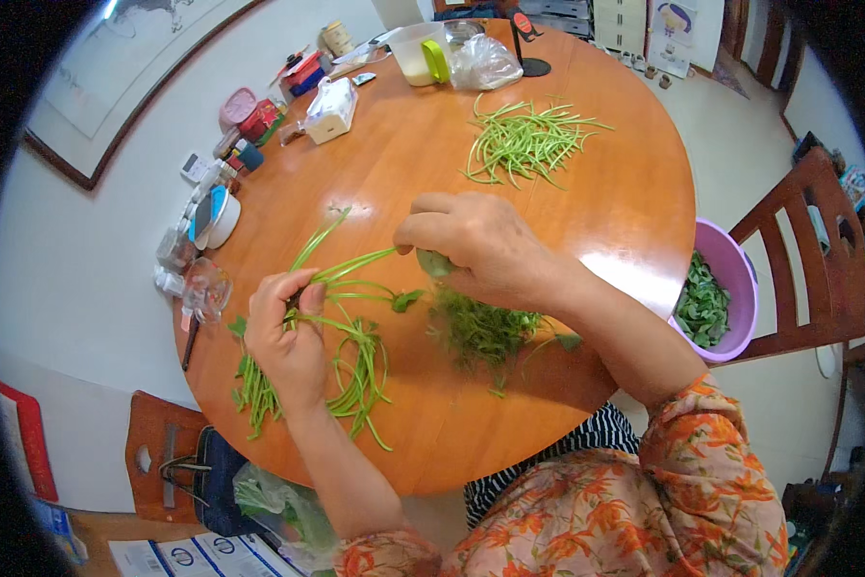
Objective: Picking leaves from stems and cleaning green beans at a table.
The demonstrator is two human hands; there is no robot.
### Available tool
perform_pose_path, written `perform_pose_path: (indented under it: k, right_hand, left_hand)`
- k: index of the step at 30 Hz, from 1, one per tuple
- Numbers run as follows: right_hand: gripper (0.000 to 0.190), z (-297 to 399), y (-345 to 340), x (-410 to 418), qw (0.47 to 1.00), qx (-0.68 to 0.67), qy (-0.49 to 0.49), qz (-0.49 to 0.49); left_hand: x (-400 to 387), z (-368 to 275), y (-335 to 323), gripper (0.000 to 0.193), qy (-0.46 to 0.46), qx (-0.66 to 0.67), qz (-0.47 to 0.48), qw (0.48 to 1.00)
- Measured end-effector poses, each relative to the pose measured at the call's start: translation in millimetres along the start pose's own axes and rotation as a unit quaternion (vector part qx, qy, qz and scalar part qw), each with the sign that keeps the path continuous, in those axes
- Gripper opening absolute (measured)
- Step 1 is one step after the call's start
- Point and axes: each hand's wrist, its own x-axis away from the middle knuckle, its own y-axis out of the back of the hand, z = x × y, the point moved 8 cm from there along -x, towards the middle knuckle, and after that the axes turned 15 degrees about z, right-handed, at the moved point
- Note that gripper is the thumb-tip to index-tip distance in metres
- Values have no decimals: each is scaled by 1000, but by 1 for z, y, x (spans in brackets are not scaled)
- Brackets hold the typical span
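Observation:
My left hand (pixel 288 324) grips a few slender green vegetable stems (pixel 346 268) above the table, their ends fanning up and right. The tips of some reach the fingers of my right hand (pixel 475 249), which pinches there; a pale green leaf (pixel 434 263) shows beneath its palm. Below the right hand lies a heap of dark feathery greens (pixel 486 328), partly blurred. Long curled stems (pixel 364 368) rest just right of my left wrist, and a bunch of leafy stems (pixel 258 397) is partly hidden behind it.
Cut green stems (pixel 529 141) lie in a pile at the far side of the round wooden table (pixel 403 166). A purple tub (pixel 746 310) of leaves stands at the right by a wooden chair (pixel 800 252). A measuring jug (pixel 414 54), tissue box (pixel 331 112) and glass jar (pixel 207 288) line the edge.

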Motion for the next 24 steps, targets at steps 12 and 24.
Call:
perform_pose_path:
  k: [12,24]
  right_hand:
    - [17,-11,49,43,990,124,-67,15]
    - [50,-159,170,321,816,156,-552,77]
  left_hand:
    - [5,-6,-8,8,-13,65,-4,998]
    - [17,25,3,19,23,95,-57,994]
